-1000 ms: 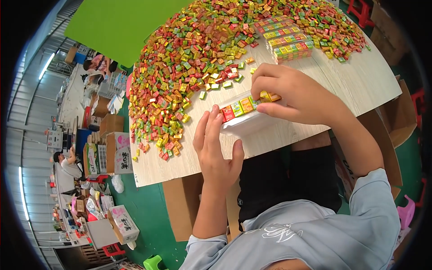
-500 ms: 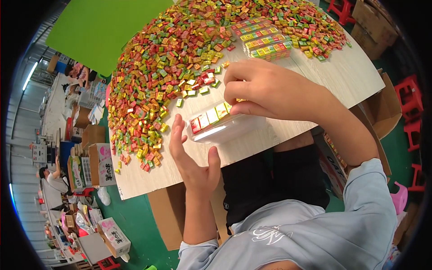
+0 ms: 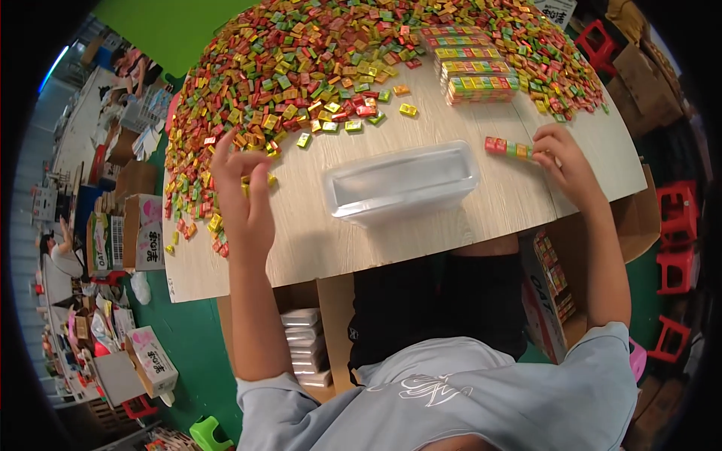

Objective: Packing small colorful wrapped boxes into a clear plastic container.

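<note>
Right of centre, the candy row stretches left from the right hand, long axis crosswise, its right end pinched. Farther off, mid-left, the left hand holds thumb and fingers apart.

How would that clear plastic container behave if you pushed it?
The clear plastic container would probably feel light and slide easily, since it looks thin-walled and nothing shows inside. It holds a crisp box shape, so it may flex only slightly. Its shiny surface could be slippery.
</note>
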`<state>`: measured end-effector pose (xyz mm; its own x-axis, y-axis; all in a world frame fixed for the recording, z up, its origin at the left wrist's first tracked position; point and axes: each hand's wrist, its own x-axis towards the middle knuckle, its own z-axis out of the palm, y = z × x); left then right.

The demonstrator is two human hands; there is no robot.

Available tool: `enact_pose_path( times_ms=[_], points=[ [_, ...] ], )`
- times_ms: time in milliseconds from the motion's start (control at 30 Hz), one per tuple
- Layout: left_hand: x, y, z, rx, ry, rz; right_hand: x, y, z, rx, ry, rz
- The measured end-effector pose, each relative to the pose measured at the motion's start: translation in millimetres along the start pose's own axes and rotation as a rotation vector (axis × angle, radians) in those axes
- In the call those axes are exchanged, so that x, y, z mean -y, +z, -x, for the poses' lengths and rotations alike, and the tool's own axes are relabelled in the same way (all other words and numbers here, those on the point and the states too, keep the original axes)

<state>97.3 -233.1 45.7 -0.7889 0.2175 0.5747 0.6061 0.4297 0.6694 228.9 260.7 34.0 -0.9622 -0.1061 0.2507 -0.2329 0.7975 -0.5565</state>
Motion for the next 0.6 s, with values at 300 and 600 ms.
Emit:
enact_pose_path(
  times_ms=[300,600],
  points=[
    [10,74,-70,0.456,0.224,-0.369,-20,17,-48,0.016,-0.268,0.395],
    [20,79,-67,0.468,0.366,-0.483,-19,22,-66,-0.035,-0.237,0.604]
  ],
)
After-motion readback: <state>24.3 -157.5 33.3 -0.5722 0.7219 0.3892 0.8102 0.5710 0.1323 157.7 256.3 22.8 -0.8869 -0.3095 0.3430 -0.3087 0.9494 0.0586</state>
